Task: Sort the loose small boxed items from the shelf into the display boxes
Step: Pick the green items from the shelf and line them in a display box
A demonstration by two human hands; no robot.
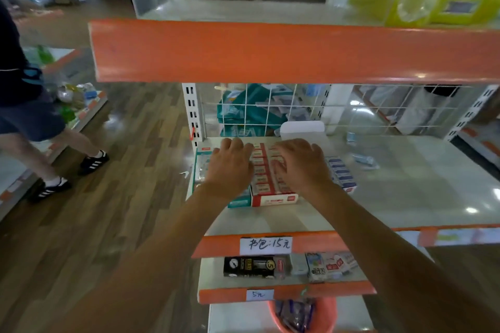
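At the bottom of the frame a pink bucket (328, 308) held dark packets. Just above it, the lower shelf (311, 290) carried one black box (250, 266) and a few small white packs beside it, too blurred to count. Two handwritten price labels (266, 244) sat on the orange shelf edges.

On the middle shelf (405, 197), at frame centre, you had three display boxes side by side. There was a teal display box (238, 201) on the left, a red display box (274, 199) in the middle and a blue display box (342, 173) on the right. The red one's long axis ran away from you, with its labelled end facing you. It was packed with small red-and-white boxes (261, 170) lying crosswise. Your hands hid too many for a count.

Your left hand (230, 167) lay palm down over the teal box and the red box's left edge. Your right hand (300, 167) lay the same way over the red box's right side. Both had fingers spread and gripped nothing visible.

Further back stood one white container (301, 127) against a wire grid (378, 108). At the left edge a person (27, 116) stood on the wooden floor.
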